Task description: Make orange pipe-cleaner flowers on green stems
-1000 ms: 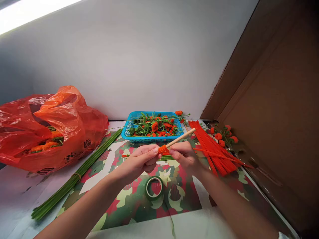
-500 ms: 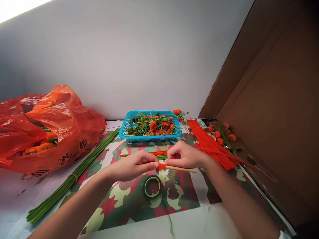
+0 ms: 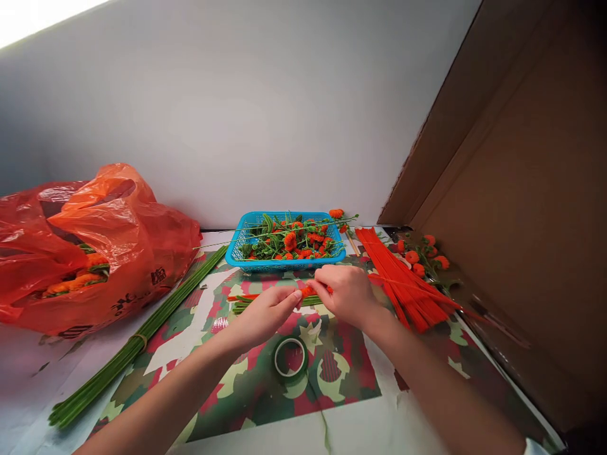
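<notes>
My left hand point(image 3: 271, 311) pinches the left end of a coiled orange pipe cleaner point(image 3: 309, 291) between thumb and fingers. Closed on the coil's other end, my right hand point(image 3: 349, 292) has its fingers curled with the back of the hand upward. The wooden stick is out of sight, perhaps behind the right hand. Just beyond the hands lie several green pipe cleaners point(image 3: 243, 304) and a few straight orange ones point(image 3: 236, 297). Nearer to me, a roll of green tape point(image 3: 290, 359) rests on the patterned sheet, its loose end trailing toward the table's front.
A blue basket point(image 3: 285, 265) of orange pipe-cleaner flowers stands by the wall. Orange pipe cleaners point(image 3: 403, 278) fan out at right, near loose flowers point(image 3: 412, 257) and a cardboard panel point(image 3: 512, 208). On the left are a red plastic bag point(image 3: 156, 237) and a green pipe-cleaner bundle point(image 3: 165, 313).
Both hands have moved slightly up and away from me with the orange coil. My right hand has turned over it, and the wooden stick that stuck out to the right no longer shows.
</notes>
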### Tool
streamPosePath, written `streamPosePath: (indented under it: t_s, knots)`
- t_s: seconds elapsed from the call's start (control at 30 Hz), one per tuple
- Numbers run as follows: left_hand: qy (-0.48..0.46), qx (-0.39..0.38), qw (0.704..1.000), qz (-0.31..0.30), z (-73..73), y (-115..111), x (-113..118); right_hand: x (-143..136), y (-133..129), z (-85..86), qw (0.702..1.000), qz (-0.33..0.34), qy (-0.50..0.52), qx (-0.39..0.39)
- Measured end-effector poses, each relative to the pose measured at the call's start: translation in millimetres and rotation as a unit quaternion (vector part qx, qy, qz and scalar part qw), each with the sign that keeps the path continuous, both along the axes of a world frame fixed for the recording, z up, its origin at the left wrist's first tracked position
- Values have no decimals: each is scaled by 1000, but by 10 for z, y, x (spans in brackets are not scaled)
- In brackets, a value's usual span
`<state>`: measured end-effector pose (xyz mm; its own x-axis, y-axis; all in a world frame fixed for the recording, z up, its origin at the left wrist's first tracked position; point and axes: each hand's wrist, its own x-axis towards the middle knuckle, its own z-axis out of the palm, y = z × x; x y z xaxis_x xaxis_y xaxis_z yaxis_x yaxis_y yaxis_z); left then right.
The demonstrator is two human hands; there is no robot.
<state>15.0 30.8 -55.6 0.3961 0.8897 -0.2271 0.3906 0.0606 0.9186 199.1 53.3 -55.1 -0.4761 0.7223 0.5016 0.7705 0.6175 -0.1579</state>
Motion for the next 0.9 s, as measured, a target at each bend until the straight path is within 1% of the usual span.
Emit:
streamPosePath:
  t_s: [0.07, 0.13, 0.2, 0.3, 0.4, 0.5, 0.67, 0.77, 0.83, 0.9]
  knots:
    - [-86, -59, 994, 17, -17, -18, 35, -19, -14, -32, 999, 0, 15, 48]
    - [-167, -103, 980, 34, -22, -34, 58, -27, -24, -37, 996, 28, 32, 73]
    - [-225, -129, 965, 45, -13, -43, 67, -24, -27, -18, 994, 66, 51, 70]
    - [-278, -152, 947, 49, 15, -48, 60, -3, -33, 28, 989, 109, 87, 39]
    - [-300, -161, 939, 46, 31, -43, 46, 20, -49, 63, 981, 145, 131, 6]
    - [-313, -165, 935, 27, 18, -31, 35, 42, -68, 85, 972, 168, 166, -19]
    - [-319, -171, 932, -14, -26, -10, 22, 72, -95, 124, 967, 171, 179, -55]
    - [-320, -165, 933, -22, -34, -6, 12, 61, -111, 123, 964, 176, 192, -55]
    - [-321, -153, 934, -20, -30, -2, -4, 45, -117, 102, 959, 176, 214, -53]
    - [-325, -135, 936, -28, -15, 7, -32, 38, -113, 72, 949, 170, 255, -74]
